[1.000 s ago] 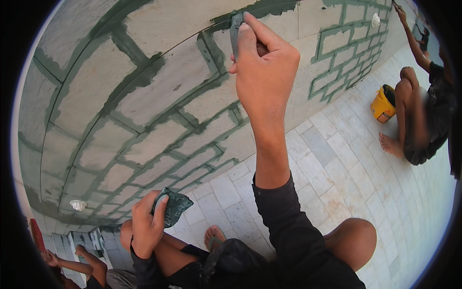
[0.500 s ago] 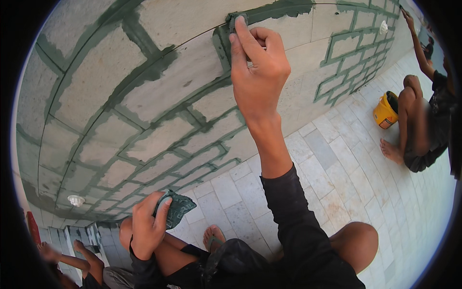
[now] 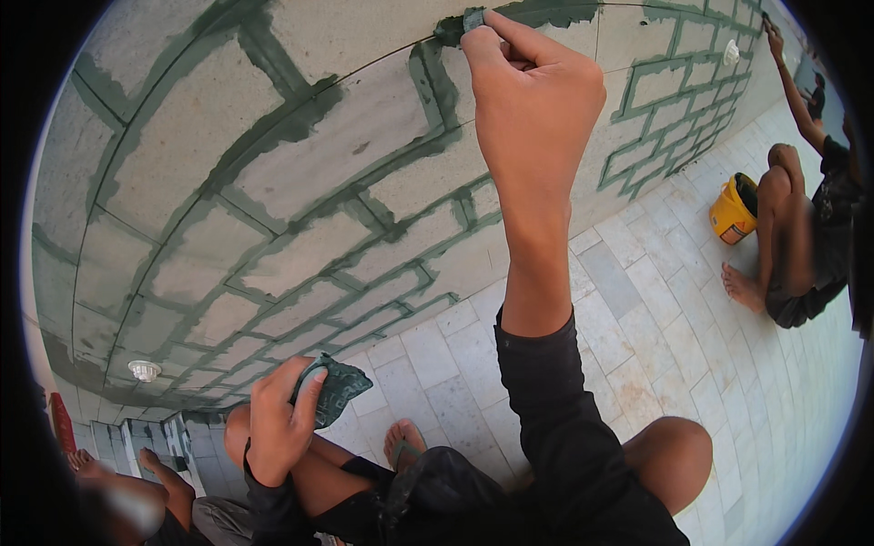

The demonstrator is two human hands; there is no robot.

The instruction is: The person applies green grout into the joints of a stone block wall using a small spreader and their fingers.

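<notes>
My right hand [image 3: 537, 105] is raised to the wall and closed around a small flat applicator [image 3: 473, 18], its lower part hidden by my fingers. The applicator presses on a joint near the top, where dark green paste [image 3: 450, 30] is heaped beside it. Low on the left, my left hand [image 3: 280, 420] grips a crumpled dark green plastic piece [image 3: 339, 391] smeared with paste, between thumb and fingers. The tiled wall [image 3: 332, 136] has pale blocks with green paste spread along many joints.
A yellow bucket [image 3: 734, 209] stands on the pale tiled floor [image 3: 637, 273], beside a seated person [image 3: 801, 227] whose arm reaches up to the wall. Another person [image 3: 168, 500] sits at lower left. White round fittings [image 3: 144, 370] stick out of the wall.
My right hand has moved slightly right along the upper joint with the applicator and turned at the wrist. The left hand stays in place. The person at lower left has shifted.
</notes>
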